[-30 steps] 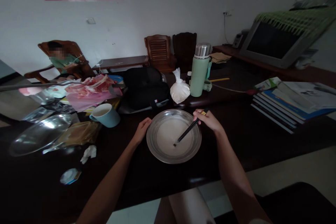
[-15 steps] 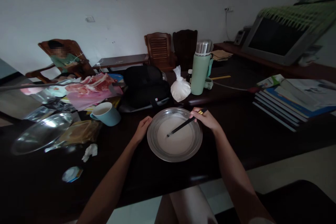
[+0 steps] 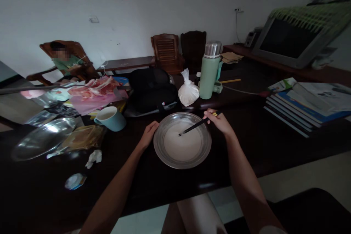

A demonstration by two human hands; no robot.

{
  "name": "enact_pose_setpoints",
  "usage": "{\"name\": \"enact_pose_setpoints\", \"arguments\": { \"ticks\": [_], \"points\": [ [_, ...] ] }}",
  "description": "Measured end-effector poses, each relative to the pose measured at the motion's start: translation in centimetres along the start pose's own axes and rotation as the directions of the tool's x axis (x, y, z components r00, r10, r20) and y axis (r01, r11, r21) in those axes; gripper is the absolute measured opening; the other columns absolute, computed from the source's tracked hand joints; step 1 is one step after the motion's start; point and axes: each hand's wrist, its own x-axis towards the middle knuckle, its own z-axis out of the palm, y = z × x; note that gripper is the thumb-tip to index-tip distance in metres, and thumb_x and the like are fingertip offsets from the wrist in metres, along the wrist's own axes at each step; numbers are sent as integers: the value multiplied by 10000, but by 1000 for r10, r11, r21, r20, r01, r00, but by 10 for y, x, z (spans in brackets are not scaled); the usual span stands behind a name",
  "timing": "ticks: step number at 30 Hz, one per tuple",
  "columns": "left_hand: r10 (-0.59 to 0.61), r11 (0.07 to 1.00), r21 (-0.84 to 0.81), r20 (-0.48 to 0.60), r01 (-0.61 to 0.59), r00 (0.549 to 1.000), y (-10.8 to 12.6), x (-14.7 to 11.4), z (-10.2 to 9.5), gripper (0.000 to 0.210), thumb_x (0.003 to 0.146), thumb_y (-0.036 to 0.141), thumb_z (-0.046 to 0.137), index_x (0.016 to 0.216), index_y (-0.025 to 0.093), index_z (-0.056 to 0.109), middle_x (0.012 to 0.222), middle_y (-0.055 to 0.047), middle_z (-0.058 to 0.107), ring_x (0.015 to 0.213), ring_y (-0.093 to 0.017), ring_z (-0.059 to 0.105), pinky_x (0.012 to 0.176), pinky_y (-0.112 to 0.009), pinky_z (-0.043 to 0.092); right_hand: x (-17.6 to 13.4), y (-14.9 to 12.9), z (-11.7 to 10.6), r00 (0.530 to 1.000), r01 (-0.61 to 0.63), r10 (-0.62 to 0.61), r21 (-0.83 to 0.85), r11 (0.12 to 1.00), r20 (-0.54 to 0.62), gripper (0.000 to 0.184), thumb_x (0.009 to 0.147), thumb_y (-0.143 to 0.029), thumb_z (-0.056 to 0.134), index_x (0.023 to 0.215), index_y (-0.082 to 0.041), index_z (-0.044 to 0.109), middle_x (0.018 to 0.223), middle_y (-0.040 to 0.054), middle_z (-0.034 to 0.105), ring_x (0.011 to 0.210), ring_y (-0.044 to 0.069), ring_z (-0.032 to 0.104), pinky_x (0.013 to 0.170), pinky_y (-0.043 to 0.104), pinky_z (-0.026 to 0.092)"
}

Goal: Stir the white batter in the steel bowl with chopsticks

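So one metal bowl (image 3: pixel 182 165) is sitting near the front edge of a dark table (image 3: pixel 175 184), pale liquid (image 3: pixel 182 148) inside. Left hand (image 3: pixel 148 134) is touching its left rim; can't really tell if the fingers are pinching or just resting. Right hand (image 3: pixel 221 122) is clamping black chopsticks (image 3: pixel 193 128) by the upper end, fingers closed on them. Whether that's one or two, I can't count. Long axis is slanting over the bowl, tips pointing left and a bit back toward the person. Farther out, one blue mug (image 3: pixel 115 121) is standing left, while one tied plastic bag (image 3: pixel 188 95) and one green thermos (image 3: pixel 207 78) are standing behind the bowl.
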Motion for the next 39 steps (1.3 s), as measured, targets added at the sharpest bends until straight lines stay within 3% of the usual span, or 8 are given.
{"name": "enact_pose_setpoints", "arguments": {
  "ticks": [2,7,13,19,24,30,35,39],
  "points": [
    [2,1000,0,-3,-2,1000,0,0,0,571,722,727,641,628,193,461,614,47,385,603,-116,329,547,-240,288,0,1,-2,1000,-12,12,2,1000,-6,540,809,-693,598,595,-200,649,481,-26,481,495,126,470,550,279,377],
    [18,1000,2,-3,-18,1000,1,0,1,562,736,709,639,617,196,440,612,48,377,601,-117,323,547,-241,287,-1,-1,4,987,-23,22,3,1000,160,516,794,-686,621,650,-195,686,547,-15,550,512,126,497,553,277,389],
    [0,1000,-7,2,0,1000,1,-1,0,547,737,699,645,629,196,461,613,48,382,594,-116,331,544,-243,282,-1,0,-2,1000,-12,11,-6,1000,-23,538,807,-703,595,610,-204,646,497,-25,496,508,132,486,562,281,392],
    [-3,1000,-6,-1,3,1000,0,-1,1,550,729,706,647,628,198,459,613,49,377,592,-115,323,535,-245,280,-2,-2,4,988,-12,11,6,1000,154,526,785,-708,627,668,-198,688,579,-10,582,531,130,518,567,279,415],
    [9,1000,0,-4,-9,1000,3,-1,1,556,728,710,644,626,197,458,618,47,379,603,-117,329,547,-246,294,-1,-1,-4,999,-3,2,-13,1000,-53,559,791,-731,603,611,-204,652,499,-26,504,509,130,495,550,276,394],
    [7,1000,9,-4,-7,1000,3,-1,1,555,726,707,645,620,198,450,602,48,376,588,-115,332,543,-247,301,-2,-1,2,991,1,0,-9,1000,136,540,790,-715,619,651,-197,685,556,-8,572,530,133,522,560,274,411],
    [4,1000,16,-9,-3,1000,2,0,1,545,735,700,638,624,199,454,611,45,381,589,-117,342,534,-246,301,-1,1,-5,999,5,-6,-15,1000,-49,537,812,-698,598,621,-200,655,500,-26,496,510,130,485,554,278,384],
    [13,1000,24,-6,-13,1000,4,0,0,552,729,707,641,620,194,467,613,43,393,596,-118,355,546,-248,322,-3,0,-2,997,-14,14,0,1000,76,543,822,-693,588,615,-197,660,523,-15,522,496,127,482,549,283,391]
  ]
}}
